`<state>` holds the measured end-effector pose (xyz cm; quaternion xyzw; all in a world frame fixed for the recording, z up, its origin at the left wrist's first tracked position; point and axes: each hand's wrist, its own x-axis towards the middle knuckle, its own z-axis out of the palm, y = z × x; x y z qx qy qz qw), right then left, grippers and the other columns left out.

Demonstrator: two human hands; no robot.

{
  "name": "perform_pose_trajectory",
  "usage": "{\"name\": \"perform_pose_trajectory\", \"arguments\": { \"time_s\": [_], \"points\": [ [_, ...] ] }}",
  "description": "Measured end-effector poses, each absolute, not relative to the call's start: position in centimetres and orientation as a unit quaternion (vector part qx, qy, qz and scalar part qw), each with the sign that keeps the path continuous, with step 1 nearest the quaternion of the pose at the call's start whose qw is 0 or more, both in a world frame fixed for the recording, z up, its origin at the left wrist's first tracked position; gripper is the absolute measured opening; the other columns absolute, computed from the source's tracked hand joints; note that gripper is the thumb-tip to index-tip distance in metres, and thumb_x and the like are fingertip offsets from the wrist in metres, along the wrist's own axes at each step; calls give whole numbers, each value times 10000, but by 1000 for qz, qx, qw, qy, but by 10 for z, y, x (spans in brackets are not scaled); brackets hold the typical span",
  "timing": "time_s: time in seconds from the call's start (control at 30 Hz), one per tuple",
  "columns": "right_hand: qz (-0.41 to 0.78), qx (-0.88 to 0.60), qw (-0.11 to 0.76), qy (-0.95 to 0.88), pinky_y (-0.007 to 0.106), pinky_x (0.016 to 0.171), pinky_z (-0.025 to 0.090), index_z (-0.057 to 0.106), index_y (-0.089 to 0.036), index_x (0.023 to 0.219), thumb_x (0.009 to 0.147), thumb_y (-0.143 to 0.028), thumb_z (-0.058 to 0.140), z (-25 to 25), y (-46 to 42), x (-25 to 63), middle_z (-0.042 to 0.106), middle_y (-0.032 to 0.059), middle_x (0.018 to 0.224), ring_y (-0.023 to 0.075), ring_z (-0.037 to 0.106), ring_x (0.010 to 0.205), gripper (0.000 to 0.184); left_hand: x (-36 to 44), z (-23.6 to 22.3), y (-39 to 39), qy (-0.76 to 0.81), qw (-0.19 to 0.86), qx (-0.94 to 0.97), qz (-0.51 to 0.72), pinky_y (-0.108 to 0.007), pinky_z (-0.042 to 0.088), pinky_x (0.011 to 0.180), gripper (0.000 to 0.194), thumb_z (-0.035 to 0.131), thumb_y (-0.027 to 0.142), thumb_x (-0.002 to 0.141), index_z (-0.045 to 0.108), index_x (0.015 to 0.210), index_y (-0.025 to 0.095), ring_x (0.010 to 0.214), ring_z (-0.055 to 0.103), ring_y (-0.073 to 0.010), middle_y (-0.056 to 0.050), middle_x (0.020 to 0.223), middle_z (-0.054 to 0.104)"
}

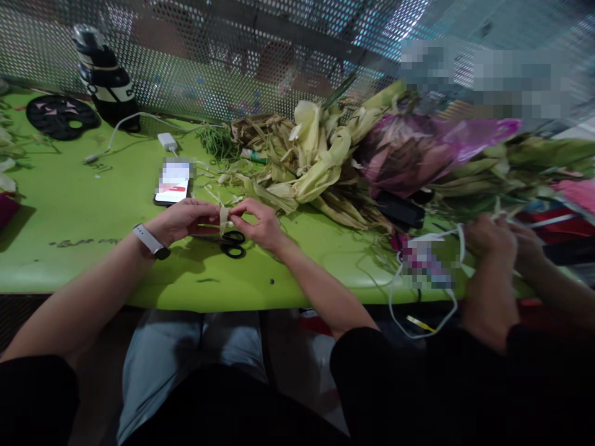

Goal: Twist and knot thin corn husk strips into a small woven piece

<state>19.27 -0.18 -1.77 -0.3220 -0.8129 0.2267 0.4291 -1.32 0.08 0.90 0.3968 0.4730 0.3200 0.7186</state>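
Between my two hands is a pale strip of corn husk (224, 218), looped or folded into a small piece. My left hand (189, 217), with a watch on its wrist, pinches it from the left side. From the right, the fingertips of my right hand (261, 227) are closed on the same strip. Black-handled scissors (233, 245) lie on the green table (102, 214) just below the strip, their blades hidden. Beyond my left hand lies a lit phone (171, 184). A large heap of corn husks (307, 161) spreads beyond my right hand.
A black mask (62, 116), a dark bottle (105, 80) and a white adapter (167, 142) with cable stand toward the perforated metal panel (195, 56). A pink plastic bag (404, 155) rests among the husks. A co-worker's hands (495, 238) work at the right.
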Motion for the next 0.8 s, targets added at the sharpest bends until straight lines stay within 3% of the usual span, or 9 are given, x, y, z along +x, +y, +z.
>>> {"name": "perform_pose_trajectory", "arguments": {
  "time_s": [0.33,0.8],
  "points": [
    [258,-371,459,-765,298,726,510,609,-188,834,828,-316,623,-23,-4,189,669,16,806,134,612,744,129,-14,3,0,437,724,417,332,-313,579,808,192,840,241,651,757,767,113,747,701,-162,-79,810,745],
    [273,-384,447,-760,277,686,492,573,-190,819,810,-327,612,-27,0,188,654,-1,752,115,587,673,142,-8,1,-4,432,700,448,350,-336,574,825,197,832,218,643,746,778,103,715,692,-152,-65,740,731]
  ]
}}
